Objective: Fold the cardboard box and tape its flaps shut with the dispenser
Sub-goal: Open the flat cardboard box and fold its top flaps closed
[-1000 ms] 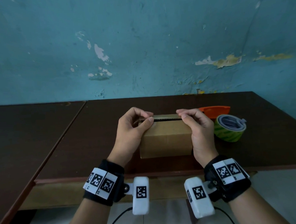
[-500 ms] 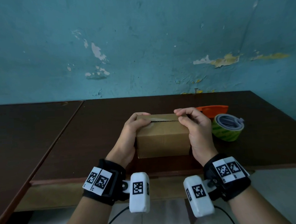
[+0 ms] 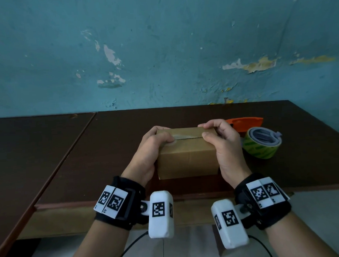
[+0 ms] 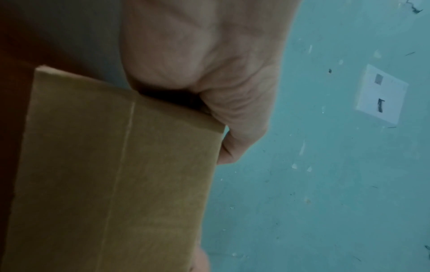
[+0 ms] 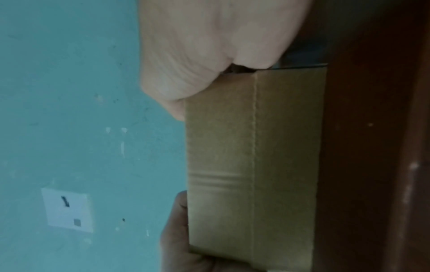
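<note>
Here the small brown cardboard box [image 3: 187, 156] stands on the dark brown wooden table [image 3: 89, 160] near its front edge, and both hands grasp it: the left hand [image 3: 152, 150] curls round its left end with the thumb on the top seam, the right hand [image 3: 223, 143] curls round its right end with the fingers over the top. The box is probably light and rather stiff but easy to dent (a shiny strip seems to lie on the seam already), so holding it by the ends is sensible. I can read no brand on the box, nor on the green tape roll [image 3: 261, 144] and the orange dispenser [image 3: 245, 122] just beside the right hand.
</note>
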{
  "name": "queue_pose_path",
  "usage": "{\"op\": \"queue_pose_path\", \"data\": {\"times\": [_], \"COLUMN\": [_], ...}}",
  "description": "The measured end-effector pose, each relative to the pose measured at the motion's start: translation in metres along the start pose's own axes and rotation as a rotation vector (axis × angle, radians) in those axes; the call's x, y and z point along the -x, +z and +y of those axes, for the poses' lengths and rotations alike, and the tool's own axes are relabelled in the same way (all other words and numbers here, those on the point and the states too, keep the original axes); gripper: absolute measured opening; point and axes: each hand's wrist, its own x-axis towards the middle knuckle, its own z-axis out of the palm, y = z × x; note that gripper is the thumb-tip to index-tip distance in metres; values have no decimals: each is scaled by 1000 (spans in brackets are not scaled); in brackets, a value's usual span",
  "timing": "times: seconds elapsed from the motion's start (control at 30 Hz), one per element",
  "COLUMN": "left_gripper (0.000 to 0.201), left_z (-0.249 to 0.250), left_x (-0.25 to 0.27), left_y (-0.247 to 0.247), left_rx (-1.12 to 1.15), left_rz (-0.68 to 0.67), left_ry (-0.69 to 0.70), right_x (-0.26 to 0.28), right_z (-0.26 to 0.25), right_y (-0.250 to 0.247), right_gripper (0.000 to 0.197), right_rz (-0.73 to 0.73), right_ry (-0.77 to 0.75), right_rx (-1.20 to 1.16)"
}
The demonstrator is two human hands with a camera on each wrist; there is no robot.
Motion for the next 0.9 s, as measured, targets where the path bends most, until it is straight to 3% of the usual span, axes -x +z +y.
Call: {"op": "queue_pose_path", "data": {"times": [0.27, 0.63, 0.9], "left_gripper": [17, 15, 13], "left_z": [1, 7, -5], "left_x": [0, -4, 5], "left_y": [-2, -1, 3], "left_rx": [-45, -62, 116], "left_rz": [-13, 2, -8], "left_ry": [-21, -8, 43], "right_x": [-2, 1, 4], "right_z": [-4, 1, 3], "right_y": [2, 4, 6], "right_gripper": [29, 23, 16], "right_rz": [-41, 15, 45], "right_ry": [-26, 68, 37], "right_rx": [42, -33, -14]}}
